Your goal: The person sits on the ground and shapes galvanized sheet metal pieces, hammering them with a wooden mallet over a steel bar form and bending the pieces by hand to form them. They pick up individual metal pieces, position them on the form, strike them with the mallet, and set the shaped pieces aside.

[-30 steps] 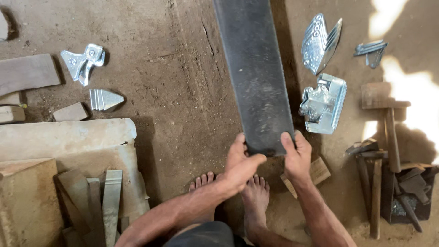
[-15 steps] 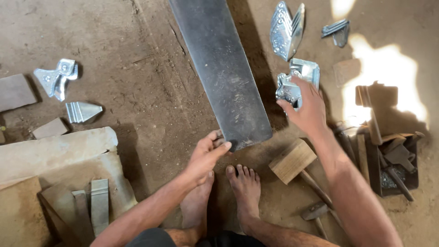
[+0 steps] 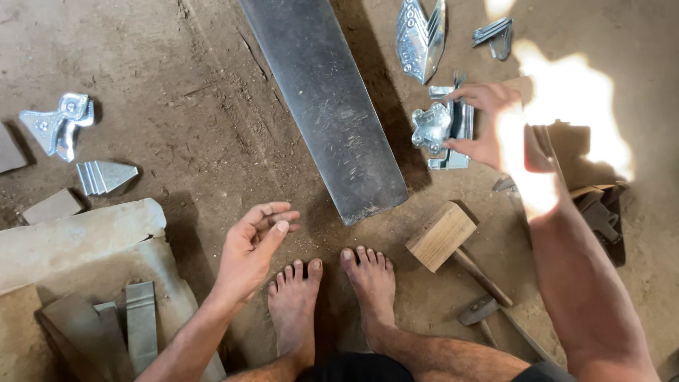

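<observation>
A long dark metal sheet (image 3: 332, 106) lies on the dirt floor, its near end just ahead of my bare feet (image 3: 332, 290). My left hand (image 3: 251, 247) hovers left of that end, fingers loosely apart, holding nothing. My right hand (image 3: 488, 124) reaches out to the right of the sheet. Its fingers and thumb close around a stack of shiny stamped metal pieces (image 3: 435, 127) resting on the ground. Bright sunlight washes out my right wrist.
A wooden mallet (image 3: 442, 233) and a hammer (image 3: 481, 311) lie by my right foot. Shiny folded pieces (image 3: 421, 35) sit at the top, more shiny pieces (image 3: 56, 124) at the left. Stone slabs (image 3: 78, 233) with metal strips (image 3: 141, 325) lie at the lower left. Dark tools (image 3: 601, 212) are at the right.
Both hands have left the sheet's near end. My right hand moved right and onto the shiny metal stack. My left hand drew back and opened.
</observation>
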